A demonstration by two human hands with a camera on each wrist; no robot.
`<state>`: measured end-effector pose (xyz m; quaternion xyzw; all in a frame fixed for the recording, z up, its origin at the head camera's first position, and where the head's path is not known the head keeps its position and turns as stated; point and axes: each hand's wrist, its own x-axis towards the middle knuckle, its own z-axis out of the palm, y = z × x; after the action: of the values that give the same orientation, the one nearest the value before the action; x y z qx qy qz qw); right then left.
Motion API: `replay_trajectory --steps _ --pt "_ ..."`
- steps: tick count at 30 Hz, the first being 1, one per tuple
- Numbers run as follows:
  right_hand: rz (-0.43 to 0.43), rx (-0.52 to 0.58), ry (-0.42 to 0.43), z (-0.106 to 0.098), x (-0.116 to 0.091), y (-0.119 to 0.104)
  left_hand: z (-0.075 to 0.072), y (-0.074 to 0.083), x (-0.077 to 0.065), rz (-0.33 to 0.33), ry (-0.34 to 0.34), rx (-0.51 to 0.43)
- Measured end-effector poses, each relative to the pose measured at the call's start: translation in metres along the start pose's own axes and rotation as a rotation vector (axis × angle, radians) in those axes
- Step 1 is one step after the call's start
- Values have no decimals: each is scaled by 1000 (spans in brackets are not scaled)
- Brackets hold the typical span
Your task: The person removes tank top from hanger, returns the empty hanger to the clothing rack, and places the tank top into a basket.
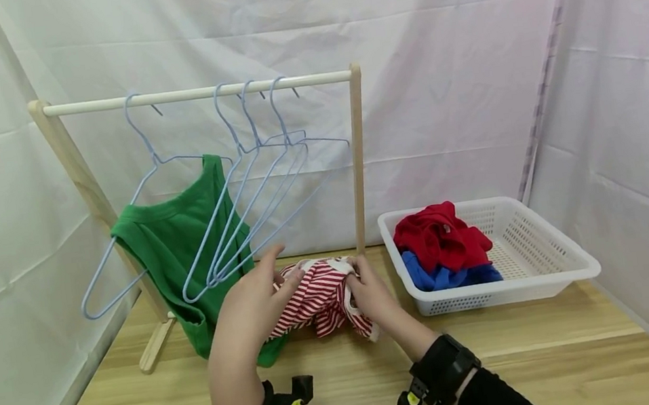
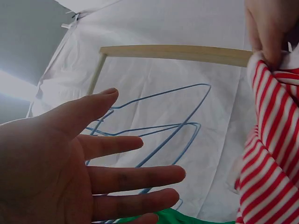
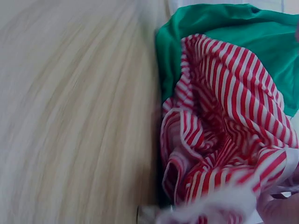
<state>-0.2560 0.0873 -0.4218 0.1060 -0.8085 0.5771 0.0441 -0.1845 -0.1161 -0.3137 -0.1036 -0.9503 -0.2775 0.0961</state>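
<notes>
A red-and-white striped garment [image 1: 319, 299] lies bunched above the table, in front of the rack. My right hand [image 1: 373, 299] pinches its pale edge at the right between thumb and fingers. On its left side, my left hand [image 1: 248, 314] is spread; the left wrist view shows straight fingers [image 2: 140, 179] with nothing between them, apart from the striped cloth. Behind the left hand, a green sleeveless top [image 1: 178, 242] hangs on a light-blue hanger [image 1: 155, 160], its lower end down at the table. In the right wrist view, striped folds [image 3: 243, 88] overlap the green cloth [image 3: 275, 65].
A wooden rack with a white rail [image 1: 187, 94] stands at the back left. Several light-blue hangers [image 1: 287, 142] hang at its right, close above the left hand. To the right sits a white basket [image 1: 556, 279] holding red cloth [image 1: 443, 241] and blue cloth [image 1: 429, 277].
</notes>
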Motion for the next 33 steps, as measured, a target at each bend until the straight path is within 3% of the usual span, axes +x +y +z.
replay_trajectory --steps 5,12,19,33 --pt "29 192 50 1 -4 -10 6 -7 6 -21 -39 -23" --pt "20 473 47 1 -6 -28 11 -12 11 -28 -75 -54" --pt "-1 568 44 -6 -8 -51 15 -10 14 -25 -84 -71" --pt "-70 684 51 -43 -9 -95 11 0 9 105 8 -124"
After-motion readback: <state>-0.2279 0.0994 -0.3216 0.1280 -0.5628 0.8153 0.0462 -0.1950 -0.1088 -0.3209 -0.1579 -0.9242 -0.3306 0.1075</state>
